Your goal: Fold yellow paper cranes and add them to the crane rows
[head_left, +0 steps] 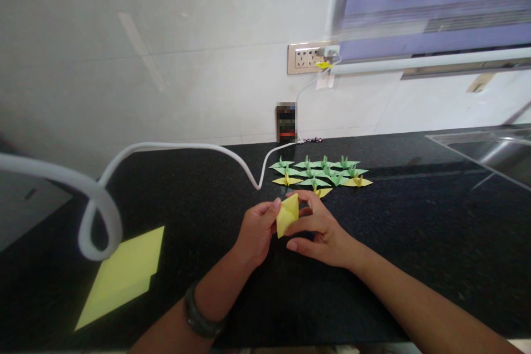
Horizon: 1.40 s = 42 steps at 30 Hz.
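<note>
The left hand pinches the folded yellow paper; the right hand, fingers spread, touches it; origami cranes stand beyond the fingers.

We see soft, moderate light, with a blown-out white patch at the top centre of the frame on the glossy wall. The tabletop reads almost black, with a dull sheen at right, and the sink shows a pale glare streak. At left, we find the cable swollen and out of focus. The central paper looks pale and slightly soft; coarse pixels mask the device above it.
</note>
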Available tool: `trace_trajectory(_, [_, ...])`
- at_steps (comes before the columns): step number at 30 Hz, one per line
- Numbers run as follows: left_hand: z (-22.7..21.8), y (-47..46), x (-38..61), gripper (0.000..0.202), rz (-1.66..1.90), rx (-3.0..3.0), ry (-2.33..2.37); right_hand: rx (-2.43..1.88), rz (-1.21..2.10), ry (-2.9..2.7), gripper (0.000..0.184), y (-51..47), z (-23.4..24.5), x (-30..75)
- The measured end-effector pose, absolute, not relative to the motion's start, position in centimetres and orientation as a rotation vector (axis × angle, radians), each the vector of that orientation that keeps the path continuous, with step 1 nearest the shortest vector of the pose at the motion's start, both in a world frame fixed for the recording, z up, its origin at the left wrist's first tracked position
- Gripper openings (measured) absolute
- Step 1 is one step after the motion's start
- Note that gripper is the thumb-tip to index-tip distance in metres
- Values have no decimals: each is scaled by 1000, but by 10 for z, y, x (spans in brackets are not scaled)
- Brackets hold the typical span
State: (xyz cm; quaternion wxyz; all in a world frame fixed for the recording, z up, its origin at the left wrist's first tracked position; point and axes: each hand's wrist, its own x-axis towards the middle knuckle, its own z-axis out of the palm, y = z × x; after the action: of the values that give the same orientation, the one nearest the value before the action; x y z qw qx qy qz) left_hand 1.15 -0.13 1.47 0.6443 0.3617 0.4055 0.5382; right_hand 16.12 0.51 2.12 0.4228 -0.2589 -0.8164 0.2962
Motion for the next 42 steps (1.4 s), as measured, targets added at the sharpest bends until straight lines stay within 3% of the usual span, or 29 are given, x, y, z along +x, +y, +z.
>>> trace_trajectory(3, [14,-1,11,29,1241,825,955,-773,818,-1760,7,9,16,159])
trace_trajectory(7, [11,-2,12,27,1218,838,981,-898,1066,-1551,27,19,4,156])
trace_trajectory(10, [9,-4,12,26,1170,891,970,-982,1130,-1630,14,21,0,155])
trace_trajectory(24, [13,-5,10,24,1127,1080,1127,-917,1396,-1519,25,18,5,154])
trace_trajectory(37, [10,-3,4,29,1049,1429,1337,-976,1334,-1484,19,18,8,155])
trace_trajectory(42, [14,-3,3,28,981,1523,1336,-1044,1050,-1716,19,21,8,160])
